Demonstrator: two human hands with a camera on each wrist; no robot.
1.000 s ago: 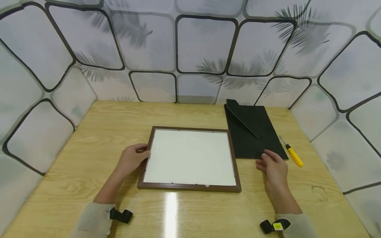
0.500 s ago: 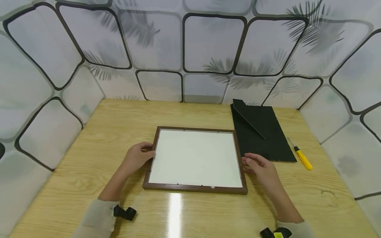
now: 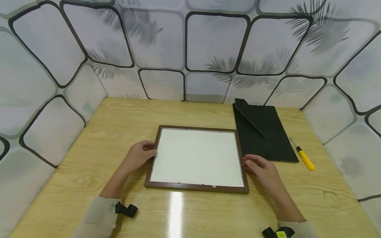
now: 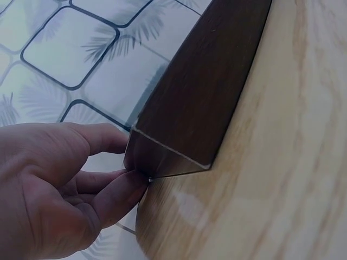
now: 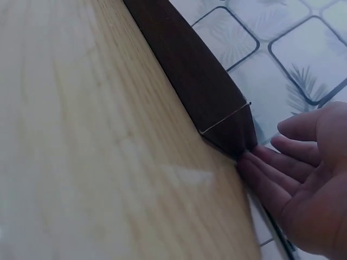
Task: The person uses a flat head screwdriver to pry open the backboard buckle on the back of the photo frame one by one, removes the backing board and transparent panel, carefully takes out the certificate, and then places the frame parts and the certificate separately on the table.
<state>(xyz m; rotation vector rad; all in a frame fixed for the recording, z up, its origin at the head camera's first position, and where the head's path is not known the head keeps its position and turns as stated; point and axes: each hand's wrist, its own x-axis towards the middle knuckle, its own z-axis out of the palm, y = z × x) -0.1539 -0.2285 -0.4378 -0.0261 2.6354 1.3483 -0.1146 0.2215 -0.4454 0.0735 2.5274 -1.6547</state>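
A brown picture frame (image 3: pixel 196 187), with a white sheet (image 3: pixel 197 157) filling its inside, lies flat on the wooden table. At its left side my left hand (image 3: pixel 138 157) pinches the rim, thumb on the upper edge and fingers lower at the outer side. The left wrist view shows this hand (image 4: pixel 59 189) close by the frame's corner (image 4: pixel 173 154). On the opposite side my right hand (image 3: pixel 263 170) touches the frame's outer edge with its fingertips. In the right wrist view its thumb (image 5: pixel 301 127) stands apart from the rim, while the fingers (image 5: pixel 271 173) reach the lower edge.
A black backing board (image 3: pixel 265 129) with a slanted stand flap (image 3: pixel 250 119) lies at the back right, close behind the frame's right side. Right of it lies a yellow-handled screwdriver (image 3: pixel 306 160). Patterned cloth walls (image 3: pixel 208 43) border the table (image 3: pixel 128 114) at the back and sides.
My right hand has moved left from the black board's front edge to the frame's right side. The left hand keeps its hold on the frame. The head view has shifted slightly.
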